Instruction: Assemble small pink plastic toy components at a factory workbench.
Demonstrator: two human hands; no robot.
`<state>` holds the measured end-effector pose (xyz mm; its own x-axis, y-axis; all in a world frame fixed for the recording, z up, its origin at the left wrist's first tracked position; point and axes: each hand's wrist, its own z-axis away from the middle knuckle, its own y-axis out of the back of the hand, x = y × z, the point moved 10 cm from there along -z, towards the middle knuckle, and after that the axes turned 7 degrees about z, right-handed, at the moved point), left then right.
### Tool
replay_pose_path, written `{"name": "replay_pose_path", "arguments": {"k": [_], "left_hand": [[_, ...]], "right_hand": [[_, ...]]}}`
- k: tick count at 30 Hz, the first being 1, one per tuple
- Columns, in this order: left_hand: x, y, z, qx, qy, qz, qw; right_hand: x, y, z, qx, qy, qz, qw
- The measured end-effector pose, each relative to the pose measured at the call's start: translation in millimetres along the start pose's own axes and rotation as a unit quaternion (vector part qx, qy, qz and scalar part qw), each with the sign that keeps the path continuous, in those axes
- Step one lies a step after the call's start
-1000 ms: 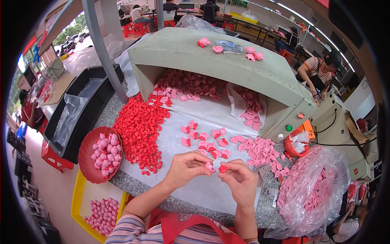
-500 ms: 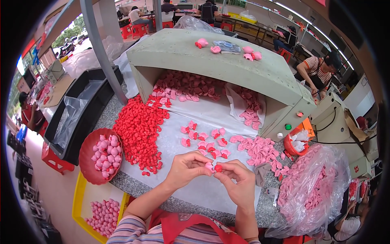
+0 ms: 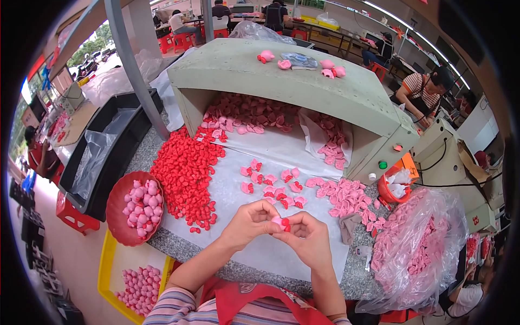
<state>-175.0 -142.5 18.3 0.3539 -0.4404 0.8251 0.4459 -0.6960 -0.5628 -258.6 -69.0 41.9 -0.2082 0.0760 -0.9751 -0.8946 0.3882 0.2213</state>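
Between my fingertips, above the white sheet (image 3: pixel 233 187), a small pink piece (image 3: pixel 277 220) and a red bow-shaped piece (image 3: pixel 285 225) are together. My left hand (image 3: pixel 246 223) pinches the pink piece from the left. From the right, my right hand (image 3: pixel 309 238) grips the red piece, pressed to the pink one. Just beyond my hands lie several pink pieces with red bits on them (image 3: pixel 274 194). A heap of loose red pieces (image 3: pixel 187 181) spreads to the left, and flat pink shell-like pieces (image 3: pixel 344 197) lie to the right.
A grey-green metal hood (image 3: pixel 281 81) with pink pieces under it stands behind. At left are a red bowl (image 3: pixel 112 216) of pink balls, a black crate (image 3: pixel 81 184) and a yellow tray (image 3: pixel 108 265). A clear bag (image 3: pixel 449 238) and an orange-red cup (image 3: pixel 387 190) sit right.
My right hand has moved slightly left, bringing the red piece closer against the pink one. My left hand stays almost in place.
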Motion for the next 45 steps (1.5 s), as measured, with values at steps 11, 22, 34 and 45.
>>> {"name": "replay_pose_path", "arguments": {"k": [11,22,34,45], "left_hand": [[-6,6,6,0.032,0.027,-0.003,0.999],[-15,22,-8,0.065,-0.108,-0.102,0.987],[11,75,-197,0.053,-0.337,-0.497,0.797],[2,93,-308,0.02,-0.273,-0.704,0.655]], "right_hand": [[-40,0,1,0.087,0.189,0.261,0.943],[-17,3,-15,0.111,0.248,0.29,0.918],[30,44,-46,0.173,0.119,0.355,0.911],[42,42,-30,0.101,0.089,0.333,0.933]]}}
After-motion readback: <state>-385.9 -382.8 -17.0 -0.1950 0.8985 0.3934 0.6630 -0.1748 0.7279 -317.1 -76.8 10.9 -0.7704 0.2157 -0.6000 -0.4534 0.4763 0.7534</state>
